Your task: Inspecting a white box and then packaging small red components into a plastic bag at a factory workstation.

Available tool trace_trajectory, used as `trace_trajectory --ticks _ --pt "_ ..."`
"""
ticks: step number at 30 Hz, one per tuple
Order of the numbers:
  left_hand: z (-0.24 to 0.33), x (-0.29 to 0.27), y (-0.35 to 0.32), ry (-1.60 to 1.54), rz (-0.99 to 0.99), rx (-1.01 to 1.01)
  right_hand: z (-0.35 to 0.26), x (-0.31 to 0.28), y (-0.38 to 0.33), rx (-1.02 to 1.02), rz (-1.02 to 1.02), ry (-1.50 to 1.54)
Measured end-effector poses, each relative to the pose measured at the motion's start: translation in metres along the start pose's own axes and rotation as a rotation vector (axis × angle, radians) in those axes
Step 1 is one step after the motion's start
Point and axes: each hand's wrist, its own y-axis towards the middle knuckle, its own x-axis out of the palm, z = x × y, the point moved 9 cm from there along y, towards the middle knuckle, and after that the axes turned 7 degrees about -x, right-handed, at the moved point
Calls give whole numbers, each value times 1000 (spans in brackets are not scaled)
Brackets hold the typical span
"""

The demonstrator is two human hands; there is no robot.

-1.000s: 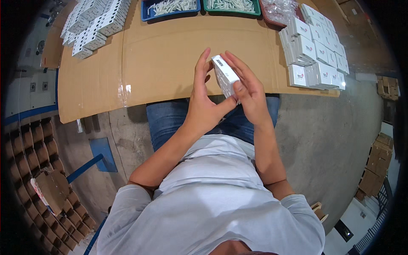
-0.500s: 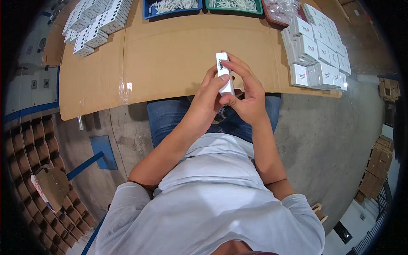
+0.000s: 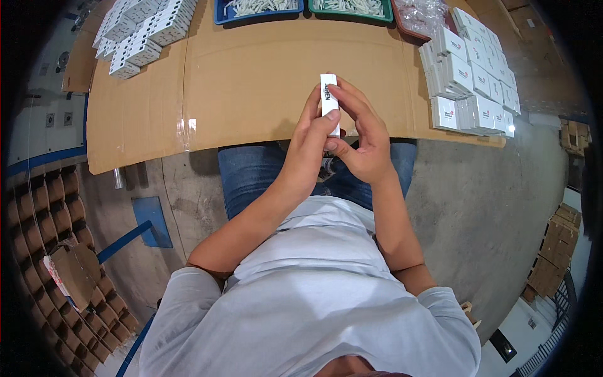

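Both my hands grip a small white box (image 3: 329, 99) above the near edge of the cardboard-covered table (image 3: 251, 81). Its narrow side with dark lettering faces up. My left hand (image 3: 306, 141) holds it from the left, thumb lying along the upper side. My right hand (image 3: 369, 138) closes on it from the right, its fingers over the far part and its thumb by the near end. The box's underside is hidden by my hands.
White boxes with dark holes (image 3: 147, 38) are stacked at the far left. Blue (image 3: 260, 20) and green trays (image 3: 352, 17) hold small white pieces. A red-brown tray (image 3: 408, 31) holds clear plastic bags. White printed boxes (image 3: 480, 113) are piled at the right.
The box has turned slightly and now stands straighter, pointing away from me. Both hands keep their hold, with only small finger shifts.
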Motion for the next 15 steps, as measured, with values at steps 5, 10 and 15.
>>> trace_trajectory --ticks 5,10,15 --pt "-8 4 0 -169 39 -6 -5 9 1 2 -40 -151" --pt "-12 2 0 -85 105 -44 -13 12 2 -159 34 -244" --pt "0 12 -6 -15 108 -7 -14 12 -1 -220 66 -281"
